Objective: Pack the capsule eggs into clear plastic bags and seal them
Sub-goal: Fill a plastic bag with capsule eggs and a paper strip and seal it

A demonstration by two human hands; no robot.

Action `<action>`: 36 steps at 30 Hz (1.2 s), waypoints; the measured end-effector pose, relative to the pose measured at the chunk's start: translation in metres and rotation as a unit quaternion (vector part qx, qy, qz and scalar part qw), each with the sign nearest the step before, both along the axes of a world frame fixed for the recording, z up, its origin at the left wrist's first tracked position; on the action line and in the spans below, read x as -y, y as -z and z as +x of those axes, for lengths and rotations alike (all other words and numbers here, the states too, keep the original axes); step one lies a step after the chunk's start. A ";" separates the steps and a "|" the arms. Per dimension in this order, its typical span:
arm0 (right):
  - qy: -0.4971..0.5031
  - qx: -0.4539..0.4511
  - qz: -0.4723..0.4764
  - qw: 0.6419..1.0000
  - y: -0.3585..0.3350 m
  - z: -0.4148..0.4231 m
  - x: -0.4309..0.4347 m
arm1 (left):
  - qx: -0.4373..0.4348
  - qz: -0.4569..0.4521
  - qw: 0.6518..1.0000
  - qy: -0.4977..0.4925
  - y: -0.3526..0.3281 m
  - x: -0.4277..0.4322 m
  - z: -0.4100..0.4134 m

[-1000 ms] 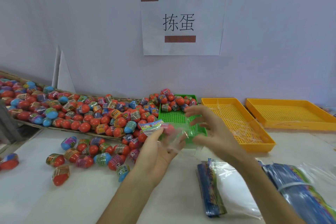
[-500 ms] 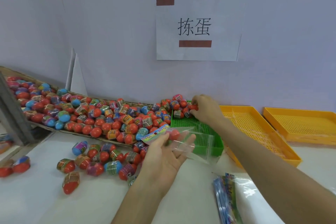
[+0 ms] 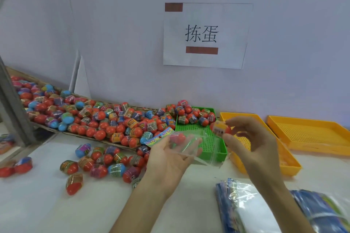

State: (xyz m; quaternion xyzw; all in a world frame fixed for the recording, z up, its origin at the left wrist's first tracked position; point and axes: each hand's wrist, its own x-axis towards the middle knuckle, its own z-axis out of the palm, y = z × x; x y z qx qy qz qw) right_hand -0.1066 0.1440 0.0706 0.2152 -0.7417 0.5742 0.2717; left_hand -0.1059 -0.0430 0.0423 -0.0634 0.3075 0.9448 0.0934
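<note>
Capsule egg (image 3: 220, 129), fetched from green tray (image 3: 217, 154), now pinched in right hand (image 3: 250, 143); left hand (image 3: 170, 159) still holds bag (image 3: 191, 143).

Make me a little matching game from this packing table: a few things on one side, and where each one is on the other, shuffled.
Things:
1. clear bag
2. orange-red egg
3. green tray
4. paper sign

Places:
A. on the wall
B. pinched in the right hand
C. on the table, between the egg pile and the yellow trays
D. lying over the left hand, with an egg already inside

Pairs: 1-D, 2-B, 3-C, 4-A
</note>
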 end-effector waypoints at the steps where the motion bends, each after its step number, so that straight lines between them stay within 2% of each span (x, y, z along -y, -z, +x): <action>1: -0.006 -0.006 0.013 1.000 0.002 0.004 0.000 | 0.000 0.003 1.000 -0.004 0.000 -0.001 -0.001; 4: 0.002 -0.013 0.079 0.997 0.008 0.008 0.002 | 0.000 0.014 1.000 -0.012 0.003 -0.001 -0.001; 7: 0.053 -0.028 0.179 0.982 0.013 0.005 0.005 | -0.015 0.027 1.000 0.001 0.003 -0.002 -0.002; 10: 0.092 -0.016 0.212 0.973 0.018 0.002 0.007 | -0.029 0.023 0.999 0.027 0.006 -0.003 -0.003; 16: 0.114 -0.026 0.202 0.972 0.021 -0.001 0.007 | -0.075 0.007 0.994 0.084 0.007 -0.011 0.001; 28: 0.066 0.093 0.090 0.989 0.024 -0.003 0.008 | -0.074 -0.035 0.990 0.117 0.009 -0.022 0.005; 36: 0.064 0.096 0.113 0.987 0.025 -0.004 0.005 | -0.078 -0.064 0.986 0.135 0.011 -0.021 0.005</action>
